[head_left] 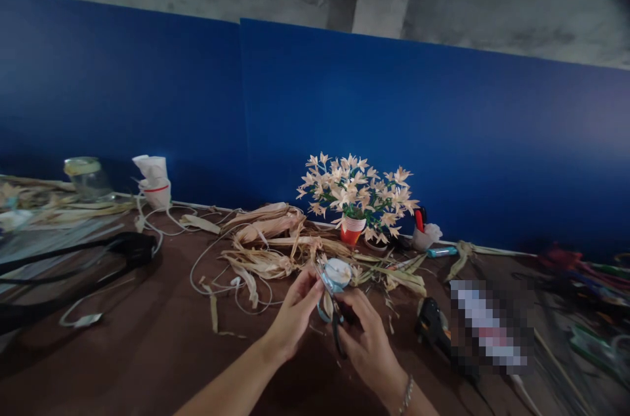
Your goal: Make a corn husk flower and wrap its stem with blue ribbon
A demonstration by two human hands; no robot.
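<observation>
"scissors (336, 324)?"
"above the table (197, 363); right hand (367, 334) grips their handles, left hand (294, 312) pinches something (too small to tell)."
"handling?"
"likely light, stiff; best held by the loops."

A: What is at the centre?
B: The right hand (371, 344), wearing a silver-coloured chain bracelet (406, 395), holds black-handled metal scissors (336, 332). The left hand (295, 311) is close beside the blades, its grip hard to make out.
A: And around them?
B: Tan, dried husks (268, 229) lie heaped on a brown tabletop (197, 337), near a red-and-white cup (352, 231) of cream, star-shaped flowers (347, 191). Behind stands a smooth blue panel (369, 101).
</observation>
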